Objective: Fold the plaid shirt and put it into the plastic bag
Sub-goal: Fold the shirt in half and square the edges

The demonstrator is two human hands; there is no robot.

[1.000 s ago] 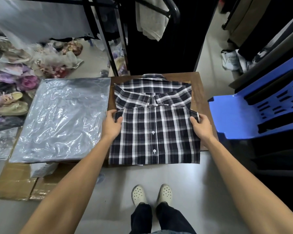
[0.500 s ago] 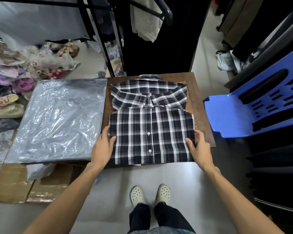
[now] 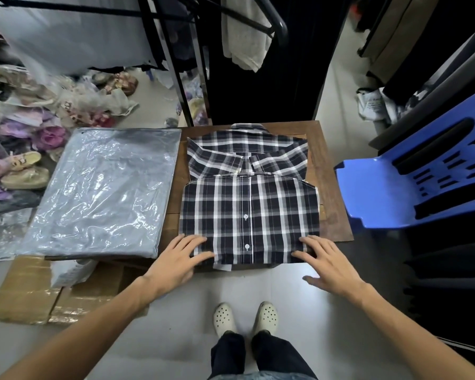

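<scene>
Both hands, left [image 3: 176, 260] and right [image 3: 328, 260], fingers spread flat on the folded plaid shirt's [image 3: 251, 209] near corners, plastic bag [image 3: 99, 193] alongside.

Navy-and-white plaid woven cloth shirt [image 3: 250, 212]: matt, soft weave, small glossy white plastic buttons along placket. Clear plastic bag [image 3: 99, 193]: thin film, crinkled, highly glossy, glare streaks across surface. Brown wooden table [image 3: 332, 204]: visible grain, dull satin finish. Blue moulded plastic chair [image 3: 412, 182]: smooth, semi-gloss, slotted back. Flattened brown cardboard [image 3: 25, 292]: matt paper, strips of shiny tape. Black metal rack tube [image 3: 272, 17]: smooth, slight sheen. Grey floor [image 3: 272, 283]: smooth, faintly reflective.
</scene>
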